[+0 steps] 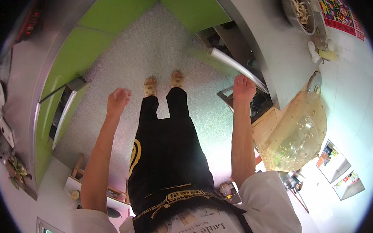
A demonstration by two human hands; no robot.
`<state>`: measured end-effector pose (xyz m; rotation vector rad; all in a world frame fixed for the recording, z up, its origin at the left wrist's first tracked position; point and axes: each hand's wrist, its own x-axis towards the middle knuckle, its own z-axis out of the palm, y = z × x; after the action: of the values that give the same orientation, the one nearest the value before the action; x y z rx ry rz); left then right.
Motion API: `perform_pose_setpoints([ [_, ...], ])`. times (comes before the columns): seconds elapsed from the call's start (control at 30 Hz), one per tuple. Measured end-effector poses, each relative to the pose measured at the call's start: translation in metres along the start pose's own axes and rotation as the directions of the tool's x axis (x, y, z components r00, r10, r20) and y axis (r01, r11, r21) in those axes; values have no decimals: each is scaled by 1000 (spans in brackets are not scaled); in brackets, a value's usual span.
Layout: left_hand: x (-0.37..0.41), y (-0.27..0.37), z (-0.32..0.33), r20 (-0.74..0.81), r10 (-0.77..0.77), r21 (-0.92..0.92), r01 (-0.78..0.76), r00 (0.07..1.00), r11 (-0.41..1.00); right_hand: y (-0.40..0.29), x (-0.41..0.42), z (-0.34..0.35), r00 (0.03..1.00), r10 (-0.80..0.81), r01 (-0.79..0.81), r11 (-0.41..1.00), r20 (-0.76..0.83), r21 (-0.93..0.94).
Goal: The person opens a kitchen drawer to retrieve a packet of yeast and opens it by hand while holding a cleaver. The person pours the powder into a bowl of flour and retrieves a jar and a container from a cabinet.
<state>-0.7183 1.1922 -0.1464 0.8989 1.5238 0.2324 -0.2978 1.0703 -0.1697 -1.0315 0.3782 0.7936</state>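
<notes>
My right hand (244, 89) has its fingers curled over the pale metal top edge of a green cabinet door (234, 64). That door stands swung out from the counter on the right, and its face is blurred. Behind it the inside of the lower cabinet (225, 39) shows dark, with items too dim to name. Over the floor to the left hangs my left hand (119, 99), loosely curled and a little blurred. No object shows in it, but its palm side is partly hidden. A pulled-out rack or drawer (259, 105) with dark contents sits just beside my right wrist.
On the right counter (274, 63) stands a metal bowl (302, 11) of pale strips. A translucent domed cover (293, 138) is near my right forearm. A drawer (63, 112) juts from the green cabinets on the left. My slippered feet stand on the speckled floor (159, 41).
</notes>
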Motion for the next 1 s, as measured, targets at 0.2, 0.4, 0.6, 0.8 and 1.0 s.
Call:
perform_pose_setpoints([
  [0.2,58,-14,59,162,226,32,-234,961,972,-7,-62,-33,984,35,-74,972,-173,-224],
  [0.4,35,-37,100,311,176,136,-227,934,964,-15,-76,-60,962,-257,53,510,-94,-858],
  [0.6,10,-88,103,349,84,158,-147,933,976,-3,-85,-41,946,-283,12,526,-161,-850],
  [0.8,15,-113,94,282,-1,175,-50,960,983,-11,-98,-25,933,-217,-169,442,-288,-881],
  [1.0,19,-96,108,208,27,128,-54,978,990,-21,-88,-25,842,-452,148,-332,295,-931],
])
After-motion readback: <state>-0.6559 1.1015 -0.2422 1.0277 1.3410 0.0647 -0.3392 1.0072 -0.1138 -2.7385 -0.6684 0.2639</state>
